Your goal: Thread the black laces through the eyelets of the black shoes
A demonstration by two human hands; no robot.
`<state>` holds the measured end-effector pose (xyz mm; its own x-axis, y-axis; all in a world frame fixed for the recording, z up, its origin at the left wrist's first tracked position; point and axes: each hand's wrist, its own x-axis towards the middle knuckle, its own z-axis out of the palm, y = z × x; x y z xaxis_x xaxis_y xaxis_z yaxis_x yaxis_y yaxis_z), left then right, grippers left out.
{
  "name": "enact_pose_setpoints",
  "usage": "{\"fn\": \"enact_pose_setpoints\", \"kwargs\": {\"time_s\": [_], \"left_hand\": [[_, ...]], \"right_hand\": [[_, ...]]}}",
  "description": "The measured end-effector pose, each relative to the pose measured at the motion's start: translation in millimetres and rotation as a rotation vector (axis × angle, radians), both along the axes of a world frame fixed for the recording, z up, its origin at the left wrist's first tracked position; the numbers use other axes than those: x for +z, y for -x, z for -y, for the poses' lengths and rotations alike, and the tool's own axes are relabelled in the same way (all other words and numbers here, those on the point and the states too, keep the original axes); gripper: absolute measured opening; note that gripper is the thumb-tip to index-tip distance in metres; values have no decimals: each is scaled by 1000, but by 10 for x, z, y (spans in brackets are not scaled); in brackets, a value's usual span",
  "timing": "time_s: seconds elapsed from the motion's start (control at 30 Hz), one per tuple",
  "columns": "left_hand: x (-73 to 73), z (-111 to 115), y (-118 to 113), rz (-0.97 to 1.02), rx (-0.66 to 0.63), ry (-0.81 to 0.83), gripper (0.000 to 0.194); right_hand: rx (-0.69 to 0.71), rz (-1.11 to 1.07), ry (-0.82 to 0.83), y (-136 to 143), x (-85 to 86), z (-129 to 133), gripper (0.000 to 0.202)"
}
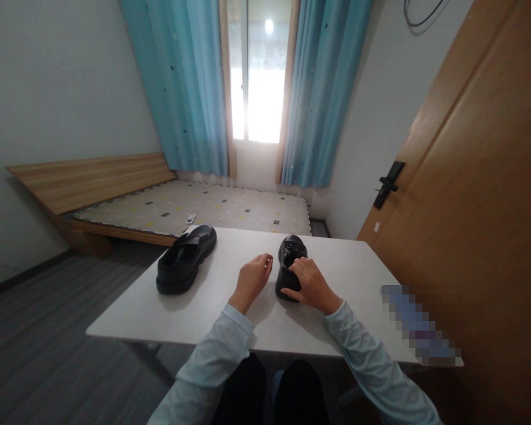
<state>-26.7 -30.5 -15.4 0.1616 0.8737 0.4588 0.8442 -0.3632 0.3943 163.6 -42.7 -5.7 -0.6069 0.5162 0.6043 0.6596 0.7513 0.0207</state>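
Toe away on the white desk (137, 319): smooth black lace-up shoe (283, 280), held at heel and collar in half-curled grip of right hand (312, 285). Just beside, nearly closed grip of left hand (251, 283); cannot tell whether holding anything. Farther left, second black shoe (177, 281); rightward, bluish item (418, 324), blurred unreadable.

Desk (354, 283): white top, rounded corners
Left side: one black shoe (177, 282), upright, toe pointing away
Middle: second black shoe (283, 284), well apart from the first
Right edge: bluish item (418, 327), pixelated
Bed: pale patterned mattress (230, 205), small white object (190, 219) on it
Floor (48, 330): dark grey, under both
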Motion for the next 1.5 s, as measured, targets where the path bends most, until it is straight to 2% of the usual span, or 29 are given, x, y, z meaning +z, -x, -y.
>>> {"fn": "enact_pose_setpoints", "kwargs": {"time_s": [0.23, 0.37, 0.53, 0.7, 0.9, 1.0, 1.1, 1.23, 1.5], "left_hand": [[10, -8, -3, 62, -59, -8, 26], [18, -11, -1, 75, -91, -13, 27], [4, -16, -7, 114, -198, -53, 32], [-16, -26, -14, 156, -256, -110, 49], [-23, -40, -23, 177, -345, -78, 38], [-23, -35, -28, 196, -339, -57, 35], [-8, -20, -32, 200, -338, -44, 34], [10, -14, -37, 216, -348, -32, 32], [52, -58, -45, 262, -364, 51, 29]], "right_hand": [[124, -13, 125, 28, 22, 54, 36], [220, -55, 275, 9, 83, 61, 29], [336, -126, 496, -71, 198, 68, 25], [397, -155, 601, -149, 252, 61, 24], [432, -239, 663, -173, 311, 66, 20], [392, -399, 639, -178, 328, 59, 15], [228, -568, 531, -192, 315, 20, 12], [59, -589, 387, -215, 272, -52, 10], [104, -406, 386, -219, 193, -132, 25]]}}
